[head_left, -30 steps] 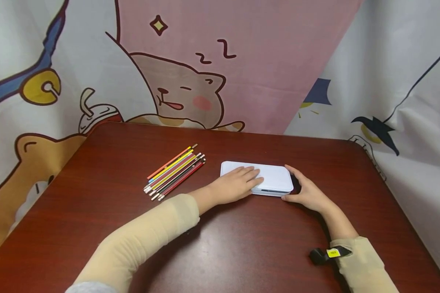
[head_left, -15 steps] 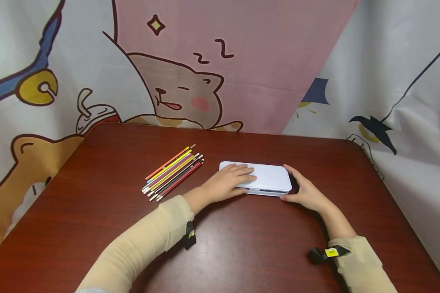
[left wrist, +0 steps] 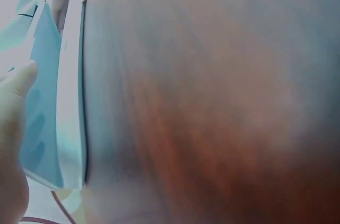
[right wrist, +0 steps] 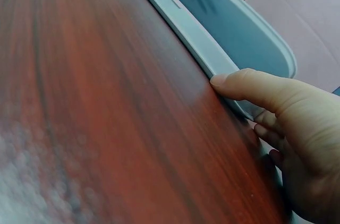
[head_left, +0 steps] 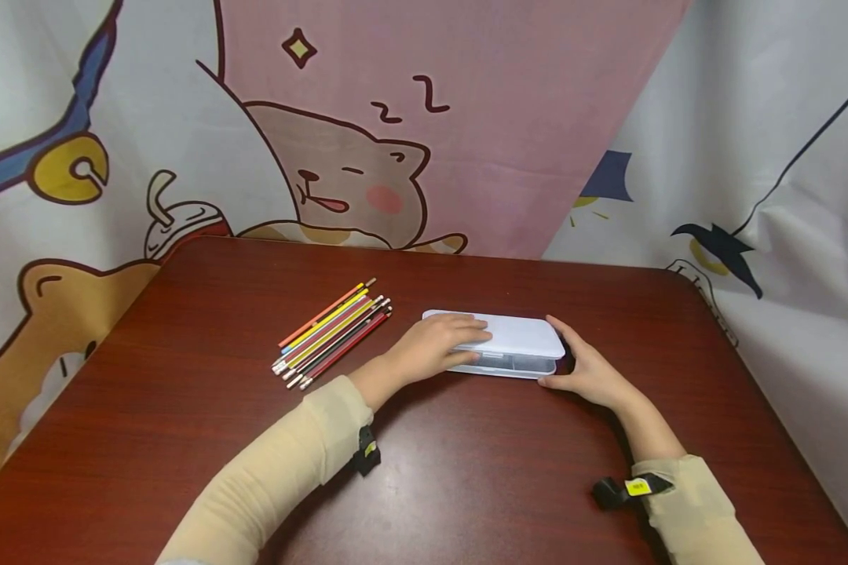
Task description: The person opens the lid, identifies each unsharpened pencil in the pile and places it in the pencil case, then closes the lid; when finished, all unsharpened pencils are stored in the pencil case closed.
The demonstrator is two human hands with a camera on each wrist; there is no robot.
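A white hinged pencil case (head_left: 526, 331) lies on the table with its lid partly raised along the front. Through the gap, part of the inside shows. My left hand (head_left: 431, 347) holds the lid, its fingers flat over the top and the thumb at the front edge. In the right wrist view the lid (right wrist: 241, 33) stands tilted up from the base (right wrist: 183, 27). At the right end of the case, my right hand (head_left: 592, 370) grips the base, thumb (right wrist: 234, 82) on the front wall and fingers round behind.
A bunch of pencils (head_left: 335, 333) in several colours lies slantwise left of the case. The dark red wooden table (head_left: 466, 471) ends at the back against a cartoon-printed curtain (head_left: 509, 141).
My left hand has slid left on the lid and brought its thumb to the front edge. The lid has lifted at the front. My right hand stays on the case's right end.
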